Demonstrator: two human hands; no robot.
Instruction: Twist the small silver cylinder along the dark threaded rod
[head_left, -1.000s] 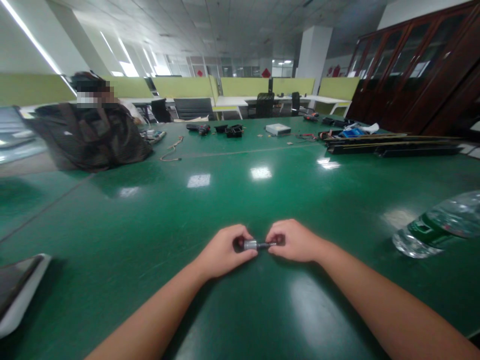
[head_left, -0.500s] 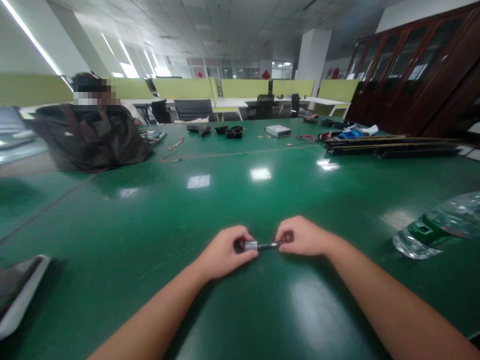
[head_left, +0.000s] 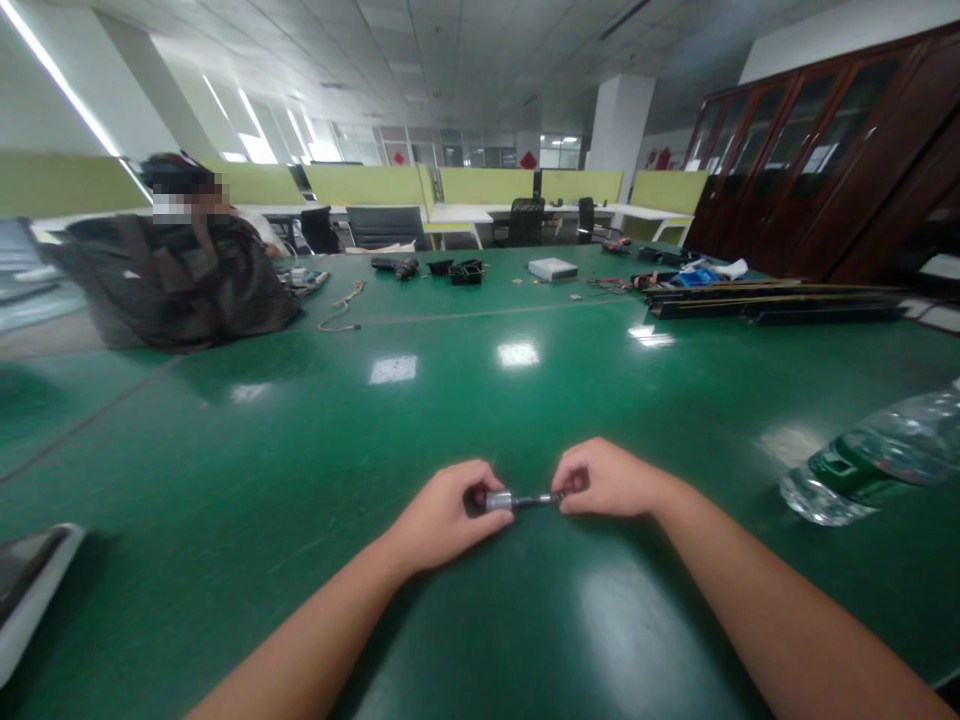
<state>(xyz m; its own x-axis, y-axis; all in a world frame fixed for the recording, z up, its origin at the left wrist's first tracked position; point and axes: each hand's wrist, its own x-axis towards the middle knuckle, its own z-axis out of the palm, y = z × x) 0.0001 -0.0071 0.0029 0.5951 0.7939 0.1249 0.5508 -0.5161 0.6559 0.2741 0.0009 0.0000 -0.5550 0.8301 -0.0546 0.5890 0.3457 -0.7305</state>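
Over the green table [head_left: 450,420], my left hand [head_left: 448,508] is closed around the left end of a small rod-shaped metal piece [head_left: 500,500]. It has a thick silver cylinder on the left and a thin dark shaft running right; its exact kind I cannot make out. My right hand [head_left: 609,480] pinches the far end of that shaft between thumb and fingers. A small dark part, too small to name, shows at the right fingertips. The piece lies level between both hands, its two ends partly hidden by fingers.
At right lies a clear water bottle [head_left: 862,465]; a white-edged object [head_left: 45,590] is at the left edge. Farther off are a dark bag [head_left: 195,285] with a person [head_left: 180,175] behind it, a cord [head_left: 345,305], a white box [head_left: 553,269] and black strips [head_left: 780,302].
The view has tilted slightly, so the surroundings sit a little lower. Both hands keep the same grip on the metal piece, with hardly any movement.
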